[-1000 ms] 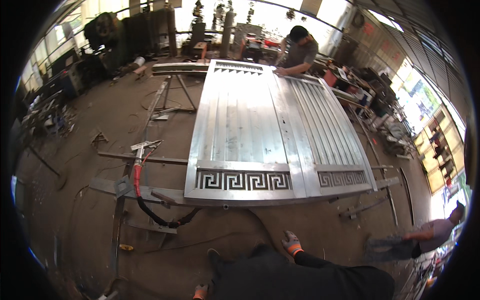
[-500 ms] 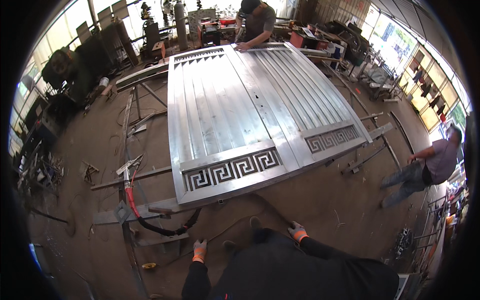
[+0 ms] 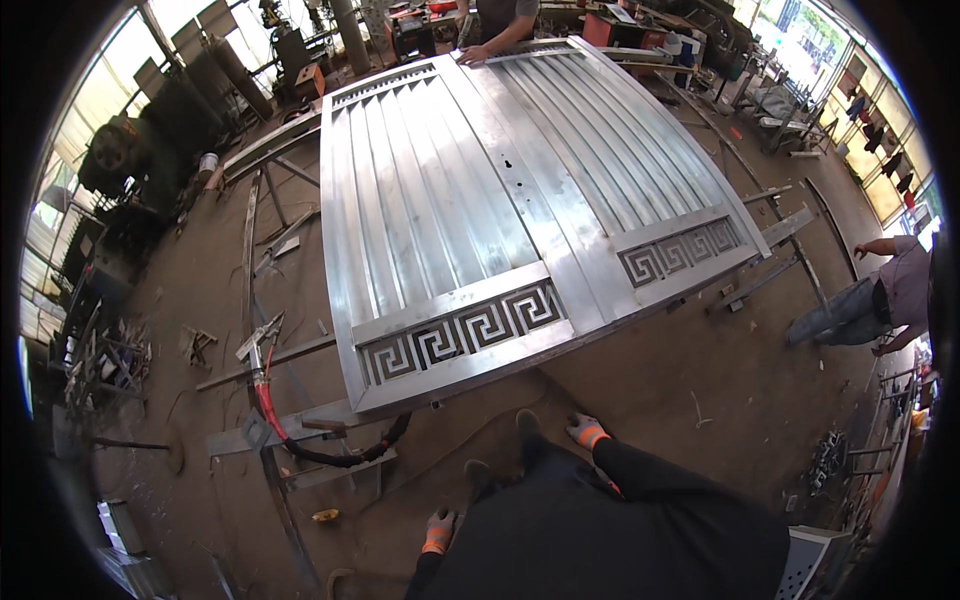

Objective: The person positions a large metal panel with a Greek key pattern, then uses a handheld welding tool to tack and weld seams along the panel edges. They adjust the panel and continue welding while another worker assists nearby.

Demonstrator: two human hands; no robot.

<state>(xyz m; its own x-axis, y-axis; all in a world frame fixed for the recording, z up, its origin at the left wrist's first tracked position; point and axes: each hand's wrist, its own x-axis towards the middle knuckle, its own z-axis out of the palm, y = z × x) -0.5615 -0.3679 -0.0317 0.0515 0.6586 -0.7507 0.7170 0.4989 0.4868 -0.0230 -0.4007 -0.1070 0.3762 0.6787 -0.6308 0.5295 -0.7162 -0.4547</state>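
My left hand (image 3: 439, 531), in a grey glove with an orange cuff, hangs low beside my dark clothing. Its fingers are loosely bent and nothing shows in them. My right hand (image 3: 587, 431), gloved alike, is a little farther forward, over the brown floor. It looks loosely open and holds nothing that I can see. In front of me a large silver metal double gate (image 3: 445, 200) lies raised on a steel frame, with ribbed panels and square-spiral fretwork (image 3: 465, 332) along the near edge. Neither hand touches it.
A red and black cable (image 3: 340, 460) loops off a steel beam (image 3: 235, 440) at left. A small yellow object (image 3: 326, 516) lies on the floor. A co-worker's hand (image 3: 473, 55) rests on the gate's far edge. Another person (image 3: 885, 290) stands at right. Machinery (image 3: 130, 150) lines the left.
My view has shifted, and the gate sits higher in it. My left hand has dropped back and my right swung forward. The person at right has moved farther right, arms now apart.
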